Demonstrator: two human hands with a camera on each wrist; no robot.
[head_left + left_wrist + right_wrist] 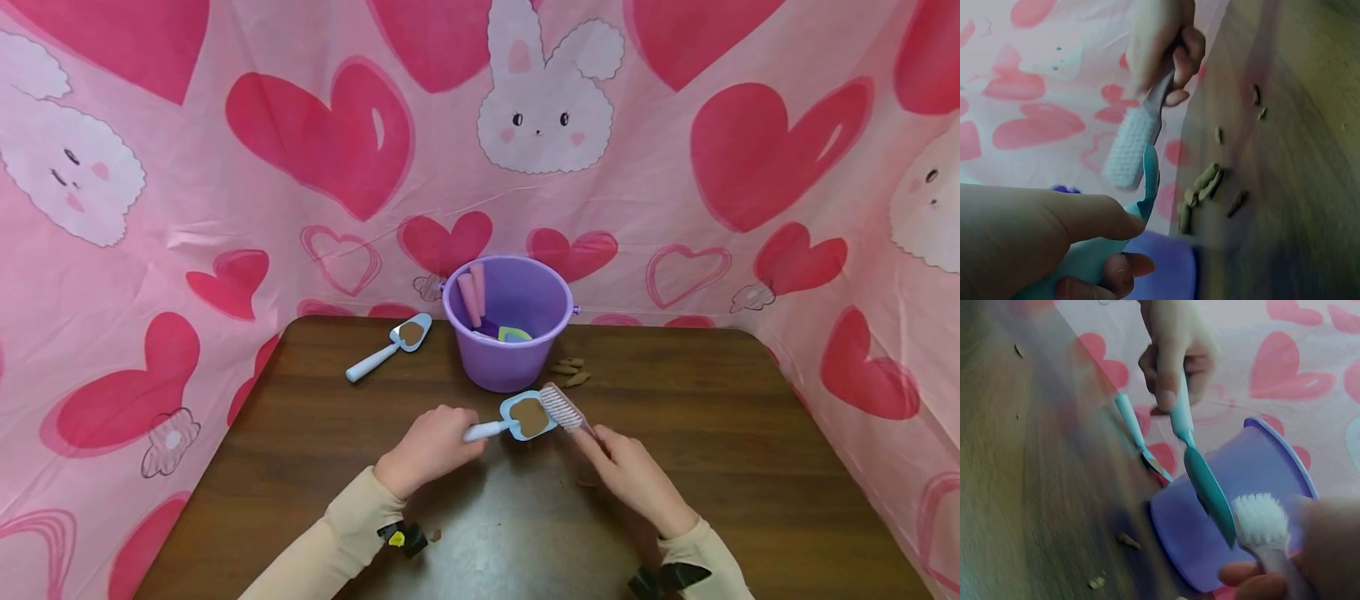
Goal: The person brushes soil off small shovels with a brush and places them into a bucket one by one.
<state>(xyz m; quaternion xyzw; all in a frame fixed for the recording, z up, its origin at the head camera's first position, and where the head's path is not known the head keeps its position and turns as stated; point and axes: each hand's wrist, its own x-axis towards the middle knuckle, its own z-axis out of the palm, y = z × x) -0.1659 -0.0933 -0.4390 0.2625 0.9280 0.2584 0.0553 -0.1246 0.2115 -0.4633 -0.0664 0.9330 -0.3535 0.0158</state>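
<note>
In the head view my left hand [437, 443] grips the light-blue handle of a small trowel [529, 417], its blade showing a brown patch. My right hand [637, 477] holds a brush [562, 407] with white bristles by its handle. The bristle end is right at the blade's right edge, in front of a purple bucket [501, 367]. Seen from the left wrist, the brush [1132, 147] is beside the trowel's edge [1150, 172]. From the right wrist, the trowel blade [1209, 490] stands nearly edge-on next to the bristles.
Inside the bucket stand two pink handles [471, 296] and a green-and-blue piece [514, 335]. A second light-blue trowel [375, 360] lies on the table left of the bucket. Several brown pod-like pieces [573, 373] lie right of it. A pink heart-print cloth [315, 267] surrounds the table.
</note>
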